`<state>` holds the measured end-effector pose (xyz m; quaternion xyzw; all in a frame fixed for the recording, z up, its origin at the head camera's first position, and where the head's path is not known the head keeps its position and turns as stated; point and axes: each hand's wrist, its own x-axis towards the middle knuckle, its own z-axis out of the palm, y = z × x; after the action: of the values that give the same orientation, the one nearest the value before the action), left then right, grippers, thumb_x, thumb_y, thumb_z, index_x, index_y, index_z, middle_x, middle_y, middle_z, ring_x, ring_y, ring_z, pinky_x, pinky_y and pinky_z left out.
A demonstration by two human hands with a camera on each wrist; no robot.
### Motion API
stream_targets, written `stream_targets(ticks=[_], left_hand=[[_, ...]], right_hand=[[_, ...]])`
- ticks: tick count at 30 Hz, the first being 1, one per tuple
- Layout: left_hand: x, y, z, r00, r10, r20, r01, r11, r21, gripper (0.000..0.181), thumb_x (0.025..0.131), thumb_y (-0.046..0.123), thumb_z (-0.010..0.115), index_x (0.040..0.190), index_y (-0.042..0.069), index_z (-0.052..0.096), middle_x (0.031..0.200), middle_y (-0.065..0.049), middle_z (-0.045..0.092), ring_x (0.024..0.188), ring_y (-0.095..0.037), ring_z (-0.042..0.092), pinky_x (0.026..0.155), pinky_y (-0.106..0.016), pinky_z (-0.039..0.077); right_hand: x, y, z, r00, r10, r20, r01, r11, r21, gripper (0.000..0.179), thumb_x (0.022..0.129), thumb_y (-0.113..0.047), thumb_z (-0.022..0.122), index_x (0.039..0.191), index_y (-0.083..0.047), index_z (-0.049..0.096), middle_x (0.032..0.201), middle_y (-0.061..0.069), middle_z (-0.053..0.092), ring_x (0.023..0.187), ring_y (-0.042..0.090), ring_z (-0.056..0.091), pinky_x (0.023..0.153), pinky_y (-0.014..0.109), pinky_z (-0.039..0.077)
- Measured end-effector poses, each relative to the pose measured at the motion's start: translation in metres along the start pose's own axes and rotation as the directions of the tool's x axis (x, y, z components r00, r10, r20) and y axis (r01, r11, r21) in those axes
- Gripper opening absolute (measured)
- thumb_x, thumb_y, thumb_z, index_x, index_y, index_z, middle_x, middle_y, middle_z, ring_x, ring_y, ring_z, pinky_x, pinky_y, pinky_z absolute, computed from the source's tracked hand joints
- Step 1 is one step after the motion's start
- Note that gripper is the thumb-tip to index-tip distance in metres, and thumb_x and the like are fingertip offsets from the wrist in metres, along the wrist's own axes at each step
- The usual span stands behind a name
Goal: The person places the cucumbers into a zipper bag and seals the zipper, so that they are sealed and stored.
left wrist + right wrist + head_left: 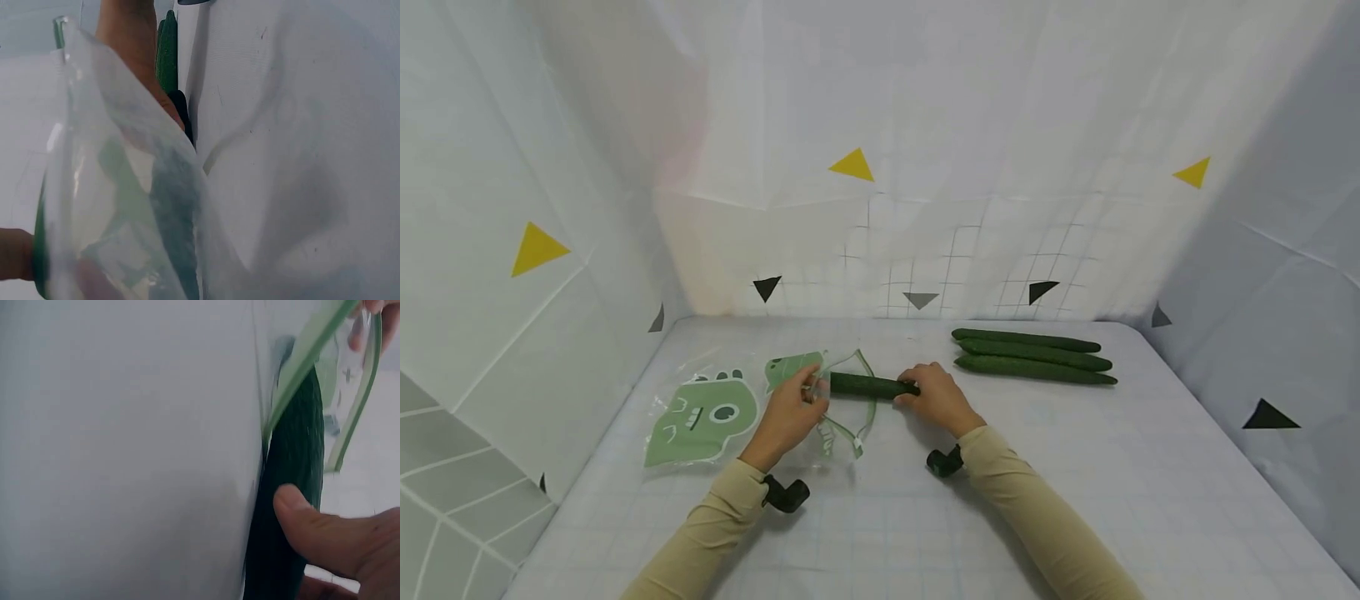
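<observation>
The right hand (938, 402) grips the 3 o'clock end of a long, dark-green, bumpy cucumber (867, 386), whose 9 o'clock end lies within the mouth of a clear plastic bag with green prints (827, 437). The left hand (792, 418) pinches that bag's film. The blunt tip could snag the limp green zip strip (872, 410) if the mouth sags shut; a hard push might crumple or split the thin film, or tug it from the left fingers.

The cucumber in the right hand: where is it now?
In the head view, this cucumber is near the centre, left of three other cucumbers, gripped by the right hand, its left part inside the open zip bag.
</observation>
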<state>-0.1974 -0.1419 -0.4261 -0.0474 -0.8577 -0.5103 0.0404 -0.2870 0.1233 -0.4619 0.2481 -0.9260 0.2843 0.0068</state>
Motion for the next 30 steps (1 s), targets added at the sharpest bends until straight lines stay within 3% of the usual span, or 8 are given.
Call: stream_targets(ticks=[4,9,18,23,30], left_hand=[[0.001,-0.001,-0.001,1.000,0.004,-0.003,-0.004,1.000,0.006,0.065,0.097,0.005,0.063,0.158,0.001,0.041,0.132,-0.016,0.059,0.092,-0.021,0.061,0.070,-0.038,0.052],[0.001,-0.003,-0.001,1.000,0.015,-0.008,-0.015,1.000,-0.012,0.066,0.096,0.003,0.063,0.157,-0.001,0.041,0.131,-0.018,0.059,0.092,-0.021,0.061,0.070,-0.038,0.053],[-0.002,-0.003,0.002,1.000,0.004,-0.003,-0.004,1.000,-0.024,0.065,0.098,0.004,0.063,0.158,-0.002,0.040,0.133,-0.019,0.059,0.087,-0.020,0.064,0.068,-0.036,0.055],[-0.004,-0.003,0.002,1.000,0.013,0.001,-0.013,0.999,-0.051,0.065,0.098,0.006,0.063,0.158,-0.001,0.040,0.135,-0.017,0.058,0.092,-0.021,0.064,0.069,-0.037,0.055],[-0.003,-0.003,0.002,1.000,-0.003,0.027,0.005,0.996,-0.091,0.065,0.099,0.007,0.063,0.159,0.002,0.041,0.138,-0.017,0.055,0.091,-0.022,0.063,0.069,-0.038,0.054]], right_hand=[[-0.003,0.011,-0.006,0.999,-0.006,0.035,0.006,1.000,0.009,0.030,0.090,-0.017,0.084,0.117,-0.005,0.078,0.106,0.004,0.071,0.104,0.027,0.064,0.090,0.046,0.052],[-0.004,0.022,-0.008,0.993,-0.107,0.048,0.105,0.993,0.057,0.022,0.091,-0.010,0.082,0.110,-0.001,0.079,0.100,0.005,0.071,0.092,0.022,0.066,0.081,0.041,0.055],[-0.011,0.025,-0.002,0.988,-0.151,-0.028,0.153,0.982,0.106,0.030,0.095,-0.012,0.077,0.120,0.004,0.075,0.109,0.012,0.073,0.090,0.023,0.066,0.078,0.042,0.055],[-0.009,0.020,0.002,0.981,-0.169,-0.096,0.179,0.978,0.105,0.029,0.094,-0.012,0.078,0.118,0.004,0.076,0.107,0.012,0.073,0.083,0.020,0.063,0.074,0.041,0.053],[-0.003,0.010,0.009,0.981,-0.153,-0.117,0.169,0.976,0.140,0.030,0.093,-0.012,0.079,0.119,0.003,0.076,0.107,0.012,0.073,0.080,0.018,0.060,0.074,0.039,0.052]])
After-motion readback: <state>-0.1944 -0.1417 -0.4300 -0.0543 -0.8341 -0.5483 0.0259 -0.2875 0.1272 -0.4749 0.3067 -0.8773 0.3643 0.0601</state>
